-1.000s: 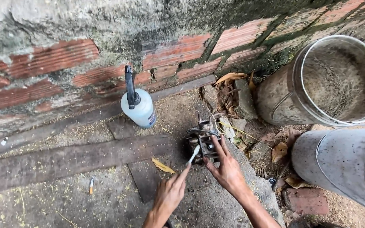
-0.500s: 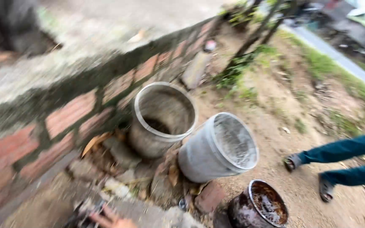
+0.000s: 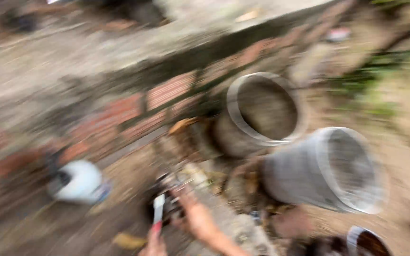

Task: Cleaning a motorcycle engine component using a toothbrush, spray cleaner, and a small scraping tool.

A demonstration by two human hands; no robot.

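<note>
Here the view is smeared by motion, so only large shapes read clearly: a low brick wall crosses the upper half, and against its foot lies a grey bucket tipped with its mouth open to the camera, with a second pale bucket on its side just beside it toward the right edge of the ground. A dark rusty can sits at the lower right corner. Near the left edge of the dirt ground lies a white spray bottle. Lower centre, the dark metal part rests on the ground at the edge of a stone slab; judging by its look it is heavy, stiff and probably greasy, best taken by its solid body rather than any thin protruding piece. The right hand rests on it, fingers spread over its top, though whether they actually grip cannot be told. The left hand at the bottom edge is closed around the red handle of a small brush, a light, stiff tool, its pale head touching the part.
</note>
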